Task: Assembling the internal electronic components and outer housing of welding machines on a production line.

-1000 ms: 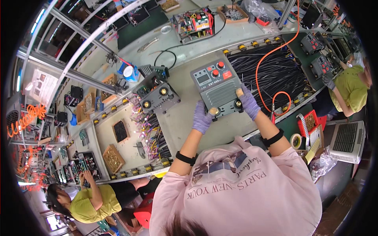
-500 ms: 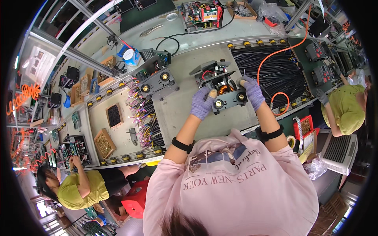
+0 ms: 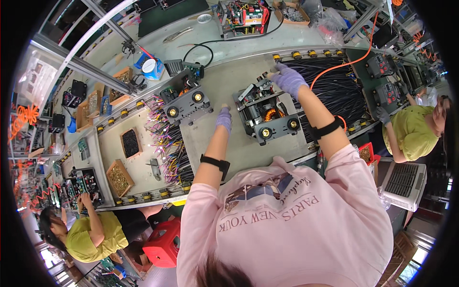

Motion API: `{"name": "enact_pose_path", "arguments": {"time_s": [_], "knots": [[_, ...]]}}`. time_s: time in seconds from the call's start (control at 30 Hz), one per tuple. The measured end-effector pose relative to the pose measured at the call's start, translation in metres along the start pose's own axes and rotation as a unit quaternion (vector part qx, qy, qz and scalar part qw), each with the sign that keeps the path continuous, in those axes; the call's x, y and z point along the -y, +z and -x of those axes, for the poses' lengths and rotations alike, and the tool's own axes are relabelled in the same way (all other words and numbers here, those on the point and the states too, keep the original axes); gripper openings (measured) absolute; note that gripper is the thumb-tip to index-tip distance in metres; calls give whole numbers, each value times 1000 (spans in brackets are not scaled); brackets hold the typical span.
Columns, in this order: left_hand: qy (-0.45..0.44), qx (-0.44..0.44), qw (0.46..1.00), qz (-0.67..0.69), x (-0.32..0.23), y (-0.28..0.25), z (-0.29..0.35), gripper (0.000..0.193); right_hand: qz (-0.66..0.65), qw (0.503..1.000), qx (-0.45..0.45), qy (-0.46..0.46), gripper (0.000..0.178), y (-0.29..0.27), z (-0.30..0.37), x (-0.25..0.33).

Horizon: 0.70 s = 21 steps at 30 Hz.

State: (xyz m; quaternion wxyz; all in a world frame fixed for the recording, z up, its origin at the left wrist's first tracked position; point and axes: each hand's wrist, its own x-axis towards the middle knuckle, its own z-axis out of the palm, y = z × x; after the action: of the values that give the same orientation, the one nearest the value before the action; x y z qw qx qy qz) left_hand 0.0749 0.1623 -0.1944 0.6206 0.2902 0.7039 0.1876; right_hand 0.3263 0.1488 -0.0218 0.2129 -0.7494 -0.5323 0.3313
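Note:
On the grey work board (image 3: 217,158), an opened electronic power unit (image 3: 266,112) stands in front of me. Its dark grey panel has two round brass sockets, and an orange copper coil shows inside. My right hand (image 3: 288,80), in a purple glove with bare fingertips, reaches over the unit's far right corner, fingers stretched out. Whether they touch it, I cannot tell. My left hand (image 3: 224,119), gloved alike, is off the unit's left side, holding nothing, its fingers partly hidden edge-on. A second similar unit (image 3: 188,103) sits to its left, circuit boards exposed.
Black cables (image 3: 330,86) lie bundled at the right, crossed by an orange hose (image 3: 346,63). At the left are wires with coloured ends (image 3: 165,143) and small parts boxes (image 3: 119,178). A blue-and-white tub (image 3: 152,68) stands behind. Co-workers sit left (image 3: 98,232) and right (image 3: 413,134).
Both hands have let go of the unit's socket panel. My left hand has drawn away to the left; my right has moved to the far corner. The unit now sits turned slightly.

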Motion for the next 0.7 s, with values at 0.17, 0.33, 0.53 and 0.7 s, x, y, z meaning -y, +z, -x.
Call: {"name": "enact_pose_path", "arguments": {"time_s": [0.17, 0.33, 0.53, 0.7], "knots": [[-45, 46, 998, -15, -13, 29, -49, 57, 50, 980, 112, 159, 70, 31, -52, -13], [40, 53, 975, -212, -16, 36, -65, 72, -25, 965, 168, 202, 47, 44, -74, -35], [-29, 142, 960, -240, -30, 25, -58, 83, -200, 948, 163, 187, 19, 33, -61, -14], [-65, 142, 987, -26, -54, 23, -11, 41, -345, 906, 151, 195, 15, 25, -60, -48]]}}
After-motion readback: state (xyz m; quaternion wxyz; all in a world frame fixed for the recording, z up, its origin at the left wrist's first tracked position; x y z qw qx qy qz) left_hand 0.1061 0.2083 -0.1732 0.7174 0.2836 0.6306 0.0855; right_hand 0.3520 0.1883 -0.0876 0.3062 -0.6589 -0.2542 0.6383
